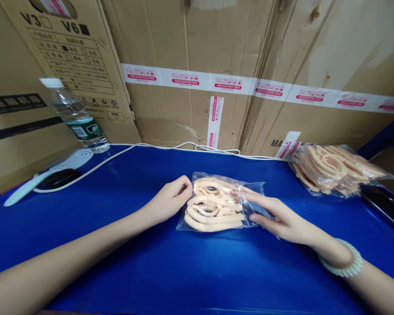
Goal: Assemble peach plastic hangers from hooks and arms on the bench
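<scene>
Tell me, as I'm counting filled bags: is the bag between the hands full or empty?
Filled: pale looped strips show through the clear bag and take up most of it.

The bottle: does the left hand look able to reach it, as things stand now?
Probably yes. Between the left hand and the bottle, only the table and a low white cable show, which should hardly block it. The hand is at the bag and would need to leave it.
</scene>
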`<state>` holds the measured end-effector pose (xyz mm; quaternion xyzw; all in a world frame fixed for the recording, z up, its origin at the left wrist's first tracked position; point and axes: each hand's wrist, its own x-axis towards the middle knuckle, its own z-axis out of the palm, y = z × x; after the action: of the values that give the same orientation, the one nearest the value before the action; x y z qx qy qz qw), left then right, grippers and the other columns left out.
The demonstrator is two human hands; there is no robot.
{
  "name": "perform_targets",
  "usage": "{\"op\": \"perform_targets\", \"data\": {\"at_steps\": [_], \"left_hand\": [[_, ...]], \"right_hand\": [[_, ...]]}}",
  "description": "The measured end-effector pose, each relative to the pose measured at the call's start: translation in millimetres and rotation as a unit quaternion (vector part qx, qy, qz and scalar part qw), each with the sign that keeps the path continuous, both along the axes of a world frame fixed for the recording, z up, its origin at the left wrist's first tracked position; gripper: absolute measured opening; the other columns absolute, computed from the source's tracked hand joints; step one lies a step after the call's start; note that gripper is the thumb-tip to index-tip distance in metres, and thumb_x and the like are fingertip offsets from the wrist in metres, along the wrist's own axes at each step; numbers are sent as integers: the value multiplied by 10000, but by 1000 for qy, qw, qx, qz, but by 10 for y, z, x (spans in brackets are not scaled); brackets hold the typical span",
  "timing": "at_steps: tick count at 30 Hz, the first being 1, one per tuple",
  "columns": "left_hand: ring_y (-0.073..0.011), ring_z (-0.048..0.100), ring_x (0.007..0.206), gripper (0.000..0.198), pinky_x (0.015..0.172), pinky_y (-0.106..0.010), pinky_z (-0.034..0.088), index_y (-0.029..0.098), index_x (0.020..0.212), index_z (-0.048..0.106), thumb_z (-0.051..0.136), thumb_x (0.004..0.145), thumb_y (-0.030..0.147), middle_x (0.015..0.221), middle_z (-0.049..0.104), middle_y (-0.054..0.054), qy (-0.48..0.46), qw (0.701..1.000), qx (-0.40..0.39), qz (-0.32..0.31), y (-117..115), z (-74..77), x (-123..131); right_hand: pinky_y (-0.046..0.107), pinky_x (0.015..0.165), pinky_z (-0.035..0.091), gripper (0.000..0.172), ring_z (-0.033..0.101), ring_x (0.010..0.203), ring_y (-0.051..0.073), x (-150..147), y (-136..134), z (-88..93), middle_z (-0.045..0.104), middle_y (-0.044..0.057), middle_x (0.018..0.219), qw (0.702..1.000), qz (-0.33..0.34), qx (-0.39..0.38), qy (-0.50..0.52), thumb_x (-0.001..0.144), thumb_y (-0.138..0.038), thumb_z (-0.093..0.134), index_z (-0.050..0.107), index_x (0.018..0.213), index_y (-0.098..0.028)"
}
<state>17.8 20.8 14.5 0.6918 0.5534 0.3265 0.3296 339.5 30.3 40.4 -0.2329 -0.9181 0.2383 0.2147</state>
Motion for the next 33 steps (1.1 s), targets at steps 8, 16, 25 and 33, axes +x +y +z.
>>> {"op": "perform_targets", "data": {"at_steps": [8,16,25,33], "left_hand": [[-132,545,684,292,576,-237,475,220,876,495,501,913,509,925,606,-2,-216,972,-73,52,-178,94,143],[-195,610,888,261,762,-305,519,224,870,517,476,964,465,1110,671,-48,-188,982,-28,4,-269,46,220],[-237,654,986,325,749,-321,557,214,935,560,489,942,532,1234,661,-95,-197,979,-49,9,-331,59,261],[-229,696,934,374,772,-326,581,184,1091,583,501,965,526,964,713,-79,-249,966,-72,17,-343,267,214]], "right_hand": [[504,1252,242,653,185,1552,286,-89,-71,12,242,99,1679,984,39,114,-128,1035,-334,521,248,1625,-272],[619,1242,133,691,64,1561,367,-198,-139,-13,81,55,1716,971,63,162,-164,985,-437,566,298,1608,-308],[617,1245,119,677,46,1557,398,-214,-209,-41,193,92,1696,965,62,189,-171,945,-512,582,414,1558,-279],[589,1253,136,555,50,1560,381,-240,-188,7,75,51,1718,966,58,175,-184,997,-488,529,477,1514,-290]]}}
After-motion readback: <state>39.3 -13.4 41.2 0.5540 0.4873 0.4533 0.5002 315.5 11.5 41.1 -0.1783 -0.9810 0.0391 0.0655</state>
